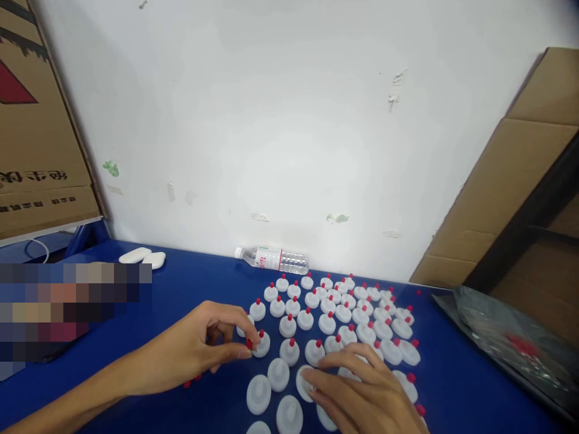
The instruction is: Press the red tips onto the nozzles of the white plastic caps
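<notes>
Red cap (249, 344) is pinched in left hand (196, 343), right hand (362, 392) grips white piece (301, 386); slack pinch could drop the cap.

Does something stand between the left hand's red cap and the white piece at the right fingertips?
Yes: on the blue table, an uncapped piece and a capped piece lie between the red cap in the left hand and the white piece at the right hand.
</notes>
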`<state>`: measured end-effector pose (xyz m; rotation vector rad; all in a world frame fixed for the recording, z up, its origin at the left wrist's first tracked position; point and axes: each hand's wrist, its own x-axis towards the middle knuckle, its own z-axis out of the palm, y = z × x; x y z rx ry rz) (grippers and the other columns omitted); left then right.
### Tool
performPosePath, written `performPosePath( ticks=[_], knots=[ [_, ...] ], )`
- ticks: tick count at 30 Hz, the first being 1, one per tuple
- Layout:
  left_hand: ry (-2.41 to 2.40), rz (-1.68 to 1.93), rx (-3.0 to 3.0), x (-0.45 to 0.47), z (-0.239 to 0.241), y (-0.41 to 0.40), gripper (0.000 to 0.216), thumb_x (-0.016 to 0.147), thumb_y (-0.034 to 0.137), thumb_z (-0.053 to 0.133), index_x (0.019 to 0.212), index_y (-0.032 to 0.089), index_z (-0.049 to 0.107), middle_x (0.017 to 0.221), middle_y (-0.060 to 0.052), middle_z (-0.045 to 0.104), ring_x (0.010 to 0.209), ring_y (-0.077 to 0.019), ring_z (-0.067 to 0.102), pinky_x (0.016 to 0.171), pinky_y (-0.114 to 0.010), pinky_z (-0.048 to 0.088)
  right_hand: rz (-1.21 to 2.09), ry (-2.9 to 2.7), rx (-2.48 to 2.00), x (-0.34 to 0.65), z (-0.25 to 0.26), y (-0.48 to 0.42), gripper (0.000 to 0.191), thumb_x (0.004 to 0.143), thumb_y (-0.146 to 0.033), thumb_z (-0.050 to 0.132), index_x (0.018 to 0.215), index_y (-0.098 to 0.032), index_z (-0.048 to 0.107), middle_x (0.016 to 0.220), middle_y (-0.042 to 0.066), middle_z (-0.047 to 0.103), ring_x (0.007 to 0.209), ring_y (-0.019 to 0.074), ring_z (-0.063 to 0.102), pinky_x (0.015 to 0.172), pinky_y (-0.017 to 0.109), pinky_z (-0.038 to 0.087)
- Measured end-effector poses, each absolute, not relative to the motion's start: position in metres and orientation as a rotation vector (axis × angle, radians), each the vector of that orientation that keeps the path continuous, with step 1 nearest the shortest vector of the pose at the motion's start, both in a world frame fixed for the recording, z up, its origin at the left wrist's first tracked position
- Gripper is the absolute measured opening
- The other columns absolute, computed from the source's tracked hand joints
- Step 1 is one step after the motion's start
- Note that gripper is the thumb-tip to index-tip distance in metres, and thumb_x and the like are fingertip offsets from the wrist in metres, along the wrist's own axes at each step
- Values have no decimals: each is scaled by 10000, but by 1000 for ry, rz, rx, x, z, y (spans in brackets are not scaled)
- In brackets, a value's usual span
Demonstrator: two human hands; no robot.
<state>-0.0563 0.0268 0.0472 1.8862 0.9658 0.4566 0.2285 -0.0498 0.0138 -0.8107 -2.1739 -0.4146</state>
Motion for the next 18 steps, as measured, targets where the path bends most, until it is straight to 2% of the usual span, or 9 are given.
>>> performPosePath(
  ticks=[4, 8, 11, 15, 18],
  knots=[
    [939, 508, 1892, -55, 42, 25, 282, 892, 466, 736, 952, 191, 743, 793, 5, 665, 587, -110, 545, 537, -205, 475, -388, -2219, -799, 230, 8, -47, 175, 1056, -179, 517, 1024, -225, 682, 784, -47, 789, 841, 131, 773, 821, 248, 567],
    [924, 612, 1839, -51, 34, 26, 299, 885, 466, 761, 933, 173, 730, 770, 11, 655, 553, -88, 514, 518, -200, 477, -302, -2286, -851, 236, 6, -48, 101, 1041, -199, 546, 1050, -236, 640, 1090, 1, 798, 1011, 138, 758, 912, 236, 575],
    [875, 733, 1739, -45, 26, 23, 269, 839, 420, 812, 863, 162, 740, 808, -2, 686, 542, -82, 535, 488, -193, 495, -220, -2229, -953, 239, 0, -52, 88, 1037, -173, 512, 1055, -230, 577, 1255, 71, 746, 1016, 148, 759, 899, 243, 595],
    [849, 843, 1652, -36, 17, 14, 240, 774, 370, 855, 767, 149, 761, 867, -45, 745, 550, -108, 604, 446, -192, 511, -156, -2252, -925, 239, -3, -58, 144, 989, -114, 536, 1067, -233, 558, 1284, 82, 727, 1057, 136, 745, 876, 187, 593],
    [874, 850, 1739, -31, 15, 6, 213, 796, 373, 841, 796, 164, 799, 817, -43, 783, 479, -108, 617, 444, -204, 503, -227, -2297, -905, 239, 1, -60, 182, 973, -121, 568, 1103, -242, 608, 1235, 67, 736, 1100, 167, 728, 911, 237, 600]
  ],
)
